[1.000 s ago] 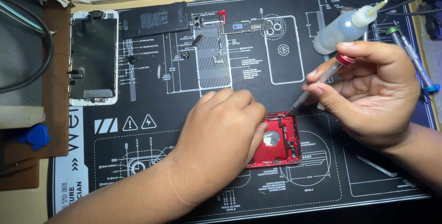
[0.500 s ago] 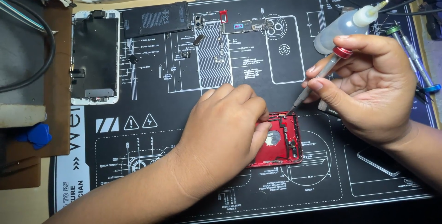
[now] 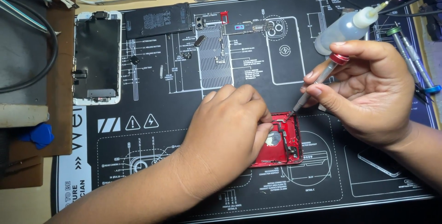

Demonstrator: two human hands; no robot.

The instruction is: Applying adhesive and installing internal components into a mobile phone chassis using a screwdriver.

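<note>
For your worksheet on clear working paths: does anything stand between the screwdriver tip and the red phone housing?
Nothing visible does. The screwdriver in the right hand reaches the red phone housing's top edge, beside the left hand's fingertips, which lie alongside.
</note>
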